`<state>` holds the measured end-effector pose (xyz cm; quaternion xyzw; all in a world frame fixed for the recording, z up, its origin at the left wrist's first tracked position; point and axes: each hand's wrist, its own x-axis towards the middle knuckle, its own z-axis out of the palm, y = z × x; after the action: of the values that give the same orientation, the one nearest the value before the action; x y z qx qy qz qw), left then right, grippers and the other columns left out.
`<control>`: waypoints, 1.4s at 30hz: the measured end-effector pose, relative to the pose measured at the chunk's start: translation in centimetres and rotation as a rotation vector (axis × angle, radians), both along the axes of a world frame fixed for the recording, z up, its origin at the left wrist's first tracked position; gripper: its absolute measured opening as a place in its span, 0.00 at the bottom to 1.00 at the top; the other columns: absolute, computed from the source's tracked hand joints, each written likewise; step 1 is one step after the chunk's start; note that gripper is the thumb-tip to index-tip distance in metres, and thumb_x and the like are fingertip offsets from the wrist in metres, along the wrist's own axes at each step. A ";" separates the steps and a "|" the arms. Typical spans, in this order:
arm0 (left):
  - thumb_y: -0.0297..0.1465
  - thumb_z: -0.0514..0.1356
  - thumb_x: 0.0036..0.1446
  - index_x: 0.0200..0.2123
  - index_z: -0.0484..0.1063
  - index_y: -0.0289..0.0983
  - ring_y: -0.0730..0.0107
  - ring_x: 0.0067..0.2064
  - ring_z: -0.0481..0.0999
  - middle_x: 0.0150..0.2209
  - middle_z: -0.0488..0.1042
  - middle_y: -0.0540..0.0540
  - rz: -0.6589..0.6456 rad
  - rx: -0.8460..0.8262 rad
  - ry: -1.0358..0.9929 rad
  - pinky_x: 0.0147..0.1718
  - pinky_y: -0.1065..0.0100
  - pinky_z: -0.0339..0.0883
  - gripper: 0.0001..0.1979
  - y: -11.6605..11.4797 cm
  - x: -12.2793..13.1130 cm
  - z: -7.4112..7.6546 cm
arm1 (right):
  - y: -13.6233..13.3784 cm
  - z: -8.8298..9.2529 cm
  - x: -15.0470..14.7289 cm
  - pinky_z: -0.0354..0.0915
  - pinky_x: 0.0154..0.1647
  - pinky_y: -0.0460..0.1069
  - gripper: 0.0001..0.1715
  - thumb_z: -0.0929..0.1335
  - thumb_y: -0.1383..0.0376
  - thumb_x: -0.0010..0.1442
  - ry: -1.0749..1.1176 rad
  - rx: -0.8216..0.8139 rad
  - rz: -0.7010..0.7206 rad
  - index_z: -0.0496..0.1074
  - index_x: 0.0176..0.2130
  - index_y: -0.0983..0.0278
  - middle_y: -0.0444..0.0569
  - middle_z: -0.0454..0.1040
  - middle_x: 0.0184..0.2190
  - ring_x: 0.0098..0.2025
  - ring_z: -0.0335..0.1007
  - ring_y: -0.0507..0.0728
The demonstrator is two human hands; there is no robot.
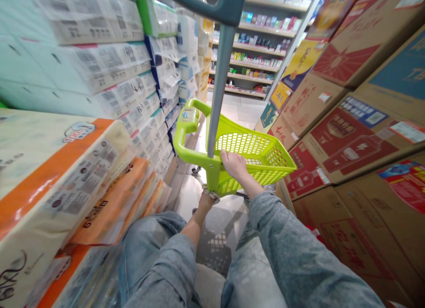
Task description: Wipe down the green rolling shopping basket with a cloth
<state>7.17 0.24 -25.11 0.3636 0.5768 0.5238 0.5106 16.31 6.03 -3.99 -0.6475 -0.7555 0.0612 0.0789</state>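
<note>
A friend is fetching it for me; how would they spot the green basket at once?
Between the stacked packs on the left and cardboard boxes on the right, look midway. Beside a grey pole, the right hand holds the green basket. Its lime colour and pierced walls set it apart from the packs and boxes.

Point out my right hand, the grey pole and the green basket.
Right hand [235, 165]: head view, on the back of the hand.
Grey pole [219, 86]: head view, about halfway along the shaft.
Green basket [243, 130]: head view, on the far side wall, above its holes.
</note>
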 end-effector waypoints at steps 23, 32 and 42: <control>0.28 0.59 0.43 0.22 0.68 0.38 0.65 0.35 0.73 0.30 0.76 0.45 0.154 0.523 0.155 0.42 0.63 0.68 0.02 -2.3 -3.8 14.5 | -1.8 -0.3 -1.6 0.62 0.43 0.49 0.39 0.47 0.54 0.68 0.048 0.058 0.069 0.78 0.36 0.67 0.59 0.79 0.37 0.43 0.74 0.59; 0.29 0.58 0.49 0.21 0.66 0.39 0.65 0.33 0.73 0.27 0.74 0.45 0.240 0.464 0.296 0.39 0.63 0.69 0.06 -3.4 -5.2 14.0 | -3.2 -0.2 -1.3 0.63 0.42 0.48 0.38 0.48 0.55 0.68 0.042 0.056 0.103 0.79 0.35 0.67 0.58 0.79 0.36 0.42 0.74 0.58; 0.31 0.54 0.55 0.32 0.70 0.39 0.63 0.47 0.71 0.37 0.74 0.44 0.663 0.575 0.479 0.56 0.61 0.59 0.06 -6.2 -10.7 17.6 | -3.5 -0.6 -0.8 0.62 0.40 0.48 0.39 0.48 0.55 0.68 0.080 0.078 0.132 0.79 0.34 0.67 0.58 0.79 0.34 0.39 0.75 0.58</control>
<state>-3.56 -5.98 -7.51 0.3967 0.5946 0.6977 0.0489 15.54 2.52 -4.64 -0.5899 -0.7944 0.0629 0.1300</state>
